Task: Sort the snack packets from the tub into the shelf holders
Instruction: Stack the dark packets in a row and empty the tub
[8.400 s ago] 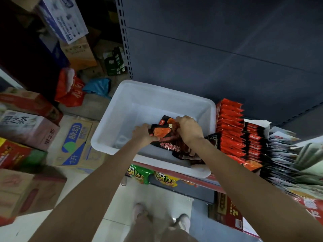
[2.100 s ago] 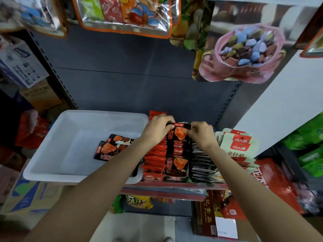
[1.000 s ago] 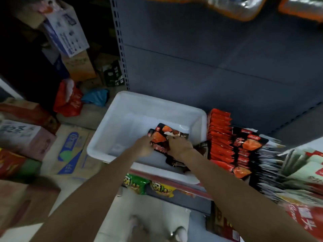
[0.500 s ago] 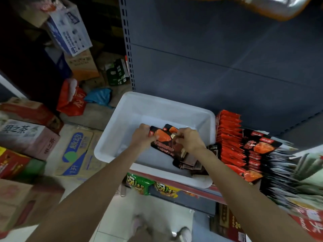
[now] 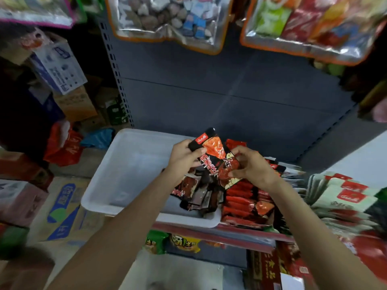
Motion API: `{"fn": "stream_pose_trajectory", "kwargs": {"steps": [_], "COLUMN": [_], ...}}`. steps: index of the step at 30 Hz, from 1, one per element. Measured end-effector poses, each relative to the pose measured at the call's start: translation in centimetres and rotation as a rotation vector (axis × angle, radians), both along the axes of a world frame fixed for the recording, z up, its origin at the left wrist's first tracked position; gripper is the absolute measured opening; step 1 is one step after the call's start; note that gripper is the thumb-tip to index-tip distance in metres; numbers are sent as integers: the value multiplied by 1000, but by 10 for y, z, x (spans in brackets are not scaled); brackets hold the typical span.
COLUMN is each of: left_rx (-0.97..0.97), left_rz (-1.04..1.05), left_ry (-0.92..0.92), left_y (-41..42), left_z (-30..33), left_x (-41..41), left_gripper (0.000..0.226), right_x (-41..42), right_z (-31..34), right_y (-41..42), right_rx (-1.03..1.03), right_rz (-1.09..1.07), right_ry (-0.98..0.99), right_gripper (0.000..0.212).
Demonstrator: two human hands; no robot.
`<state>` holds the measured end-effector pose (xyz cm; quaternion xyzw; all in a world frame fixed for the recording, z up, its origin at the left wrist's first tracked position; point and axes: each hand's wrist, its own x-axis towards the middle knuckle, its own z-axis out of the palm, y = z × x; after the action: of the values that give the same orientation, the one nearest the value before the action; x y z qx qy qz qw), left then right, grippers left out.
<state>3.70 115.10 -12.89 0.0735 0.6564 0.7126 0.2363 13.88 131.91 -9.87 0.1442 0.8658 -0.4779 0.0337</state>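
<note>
Frame centre: my left hand (image 5: 184, 155) grips the black-and-orange packet (image 5: 217, 162) by its top, right hand (image 5: 250, 164) pinching its lower edge, above the tub (image 5: 125, 185). I'd square it upright before sliding into the holder row (image 5: 245, 204) lower right.

To my left I see stacked cardboard cartons (image 5: 69, 103), a white printed box (image 5: 60, 70) on top, and a red plastic bag (image 5: 62, 143) beside a blue one (image 5: 98, 139). Large clear sweet bags (image 5: 167, 19) hang along the top edge. Green and yellow packs (image 5: 173, 243) sit under the shelf's front edge.
</note>
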Motion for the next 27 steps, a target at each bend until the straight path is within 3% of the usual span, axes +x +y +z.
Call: {"fn": "stream_pose_trajectory", "kwargs": {"steps": [2, 6, 9, 11, 14, 18, 24, 27], "left_rx": [21, 0, -156, -262, -345, -424, -536, -566], "left_rz": [-28, -107, -158, -208, -247, -313, -441, -446], "left_ry": [9, 94, 348, 558, 746, 797, 829, 865], "left_y": [22, 64, 86, 96, 101, 98, 109, 118], "left_z": [6, 16, 20, 22, 24, 16, 18, 17], "left_x": [11, 31, 43, 52, 64, 68, 68, 71], "left_gripper": [12, 17, 19, 15, 16, 14, 13, 13], "right_x": [16, 45, 63, 73, 82, 86, 88, 87], "right_z": [6, 5, -9, -20, -33, -44, -25, -17], "right_y": [15, 39, 47, 52, 55, 60, 73, 78], "right_rx": [60, 405, 731, 818, 811, 846, 420, 411], "right_rz": [-60, -209, -270, -300, -333, -270, -278, -299], "right_ry": [43, 106, 108, 145, 157, 65, 233, 269], "right_gripper": [46, 39, 32, 30, 31, 28, 17, 6]}}
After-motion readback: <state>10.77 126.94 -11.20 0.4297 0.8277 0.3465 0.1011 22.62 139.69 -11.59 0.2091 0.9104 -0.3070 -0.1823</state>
